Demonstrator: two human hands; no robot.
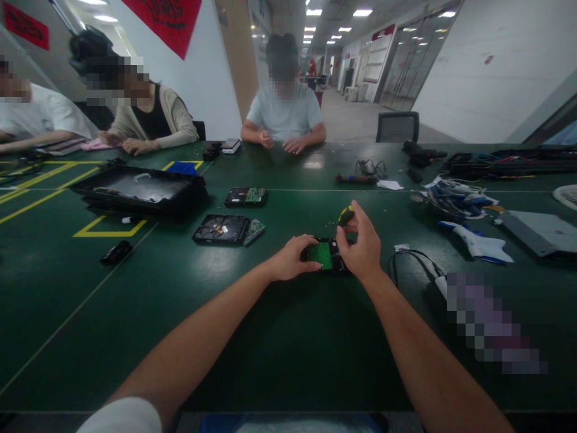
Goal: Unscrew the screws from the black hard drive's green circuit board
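The left hand (pixel 293 257) rests on the hard drive (pixel 325 255), fingers grasping its near left edge and pinning it to the green counter (pixel 252 337). The right hand (pixel 360 243), just right of the drive, has its fingers clenched around a yellow-and-black screwdriver (pixel 346 214), tip down over the drive's green circuit board. Left of the drive lies a second, opened drive (pixel 222 229).

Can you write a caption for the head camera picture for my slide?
Left hand steadies a hard drive with a green circuit board on a green table while right hand grips a screwdriver.
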